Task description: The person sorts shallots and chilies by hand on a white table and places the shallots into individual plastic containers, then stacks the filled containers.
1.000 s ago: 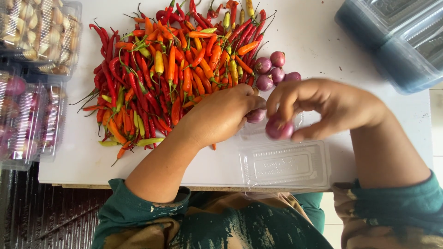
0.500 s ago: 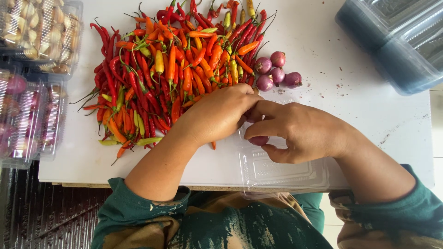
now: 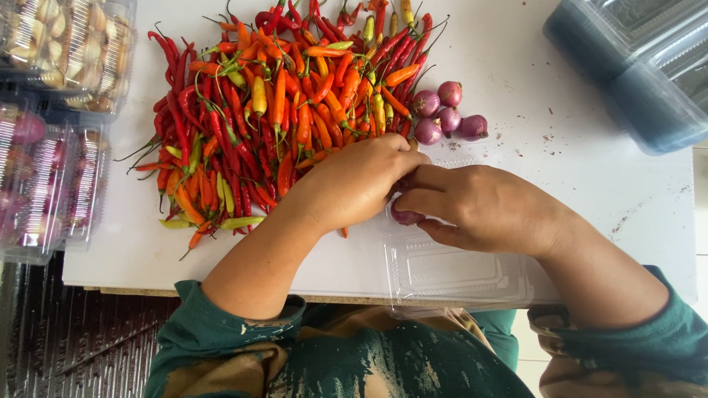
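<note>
Left hand [image 3: 361, 180] and right hand [image 3: 490, 206] meet at the middle of the white table [image 3: 560, 155], over the far half of an open clear plastic clamshell container [image 3: 457, 273].

Right-hand fingers are curled narrow around a small round purple-red shallot [image 3: 405, 216]; only its lower edge shows below the knuckles, just above the container's hinge area. Left hand lies knuckles-up, fingertips tucked against the right hand's; I can't tell whether they grip anything or just touch the shallot.

Around them:
- big loose pile of red, orange and green chili peppers [image 3: 287, 110], touching the left hand's back edge
- four loose purple shallots [image 3: 446, 114] just beyond both hands, near the pile's right side
- stack of dark blue-grey plastic trays [image 3: 627, 66] at the far right corner
- filled clear packs at the left edge: pale garlic cloves [image 3: 66, 44] above, purple shallots [image 3: 44, 184] below

Risks, as I read it:
- the container hangs partly over the near table edge; pressure on that half could tip it into the lap
- the shallot is round and smooth-skinned, so a loose pinch lets it roll off the thin plastic
- the left wrist sits on chili stems and could drag peppers into the container or off the table
- both hands hide the drop point, so placement is by feel
</note>
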